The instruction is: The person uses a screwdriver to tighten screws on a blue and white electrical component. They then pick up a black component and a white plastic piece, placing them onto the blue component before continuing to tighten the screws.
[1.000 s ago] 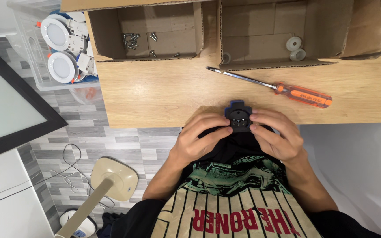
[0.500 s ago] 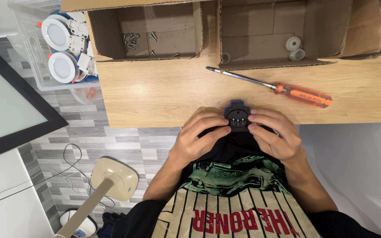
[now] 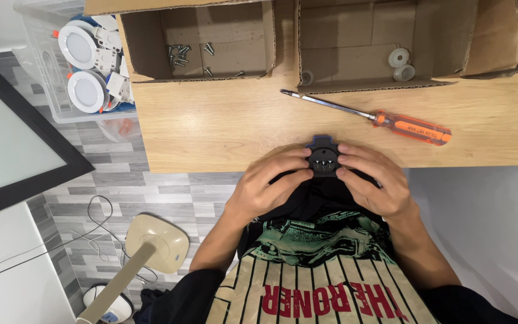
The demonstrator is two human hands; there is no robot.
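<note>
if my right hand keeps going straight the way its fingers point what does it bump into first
The right hand points leftward, its fingertips already on the small dark part. Pushing on, it would press that part, then likely meet the left hand fingers on the other side, though depth is unclear.

Bright, even overhead light, sharp throughout; soft shadows fall under the hands and beside the screwdriver (image 3: 385,118) on the wooden table (image 3: 211,126), with slight wide-angle bending at the edges.
</note>
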